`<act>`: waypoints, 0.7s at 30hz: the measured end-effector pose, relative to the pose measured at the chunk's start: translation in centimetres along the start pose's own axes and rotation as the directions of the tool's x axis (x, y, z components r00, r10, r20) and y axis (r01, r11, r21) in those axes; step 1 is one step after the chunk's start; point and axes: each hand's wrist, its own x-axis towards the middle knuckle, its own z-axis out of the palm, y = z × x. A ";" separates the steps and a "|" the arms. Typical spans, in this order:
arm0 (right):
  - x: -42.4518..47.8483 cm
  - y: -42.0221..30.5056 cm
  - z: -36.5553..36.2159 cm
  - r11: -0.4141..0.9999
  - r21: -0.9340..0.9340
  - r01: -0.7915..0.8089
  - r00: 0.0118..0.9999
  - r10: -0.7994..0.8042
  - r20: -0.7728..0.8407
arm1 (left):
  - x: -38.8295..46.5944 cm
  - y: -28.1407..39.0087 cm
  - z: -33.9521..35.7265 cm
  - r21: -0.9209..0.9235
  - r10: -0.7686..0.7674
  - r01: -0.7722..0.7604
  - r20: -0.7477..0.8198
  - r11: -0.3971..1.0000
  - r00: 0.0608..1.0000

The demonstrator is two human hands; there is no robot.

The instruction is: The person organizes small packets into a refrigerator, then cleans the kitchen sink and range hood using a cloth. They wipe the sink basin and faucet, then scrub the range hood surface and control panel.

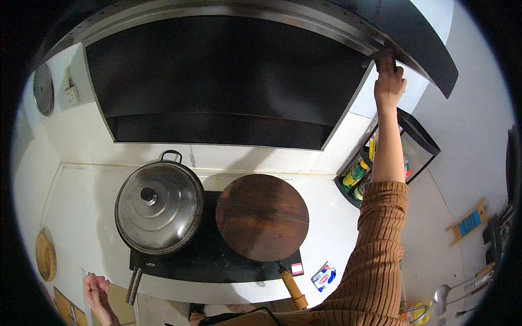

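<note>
My right hand (388,81) is raised to the underside of the range hood (228,77) at its right end; its fingertips are in shadow, and whether they grip anything is unclear. Low on the left, my left hand (97,291) is held with curled fingers near the counter's front edge, touching nothing visible. Between the hands, a pan with a domed metal lid (163,220) sits on the left of the black cooktop (179,271). On its right is a pan with a wooden handle (293,287), covered by a round dark wooden lid (263,218).
A black corner rack (420,134) with bottles stands at the right, behind my forearm. A small printed packet (324,277) lies right of the cooktop. A round wooden board (45,256) is at far left. Ladles (441,293) hang at lower right, below a grater (469,223).
</note>
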 end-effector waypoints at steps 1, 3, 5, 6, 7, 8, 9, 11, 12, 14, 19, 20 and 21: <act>-0.3 0.5 0.3 1.000 0.017 -0.004 1.000 0.004 -0.005 | -0.5 0.2 0.7 -0.004 -0.005 0.005 -0.007 1.000 1.000; -0.8 0.4 0.7 0.990 0.128 -0.051 0.997 0.058 -0.055 | -0.9 0.0 1.0 -0.001 -0.011 0.011 0.017 1.000 1.000; -1.0 -0.5 1.4 0.964 0.249 -0.094 0.995 0.086 0.042 | -1.6 0.2 1.8 0.000 -0.021 0.021 0.066 1.000 0.998; -1.1 -1.3 1.9 0.943 0.310 -0.118 0.991 0.094 0.093 | -2.0 0.5 2.2 0.003 -0.025 0.024 0.084 1.000 0.996; -1.2 -2.0 3.3 0.884 0.414 -0.218 0.973 0.167 0.156 | -2.3 0.9 2.7 0.004 -0.029 0.028 0.105 1.000 0.994; -0.9 -3.0 2.7 0.748 0.563 -0.351 0.934 0.323 0.152 | -2.4 1.4 3.2 0.002 -0.026 0.026 0.116 1.000 0.993; -0.7 -3.0 5.0 0.778 0.557 -0.290 0.945 0.324 0.038 | -2.5 1.6 3.1 0.008 -0.023 0.022 0.109 1.000 0.994; 0.1 -3.6 4.6 0.715 0.607 -0.348 0.908 0.418 0.029 | -2.5 1.6 2.7 0.024 -0.009 0.007 0.079 1.000 0.997; 0.6 -4.2 6.9 0.519 0.751 -0.408 0.846 0.524 0.097 | -2.6 1.7 2.3 0.028 -0.007 0.005 0.053 1.000 0.999; 1.8 -7.0 4.6 0.409 0.838 -0.362 0.746 0.666 -0.003 | -3.0 1.9 1.3 0.027 -0.009 0.009 -0.003 1.000 1.000; 4.2 -9.8 0.3 -0.704 0.707 -0.062 0.829 0.359 0.430 | -3.3 1.9 -1.3 0.020 -0.021 0.023 -0.112 1.000 0.994; 4.7 -11.1 -0.5 -0.743 0.667 -0.051 0.811 0.359 0.462 | -3.3 1.7 -2.0 0.012 -0.022 0.024 -0.142 1.000 0.990; 5.3 -12.5 -1.4 -0.779 0.625 -0.040 0.793 0.355 0.494 | -3.1 1.4 -2.8 0.004 -0.025 0.026 -0.161 1.000 0.987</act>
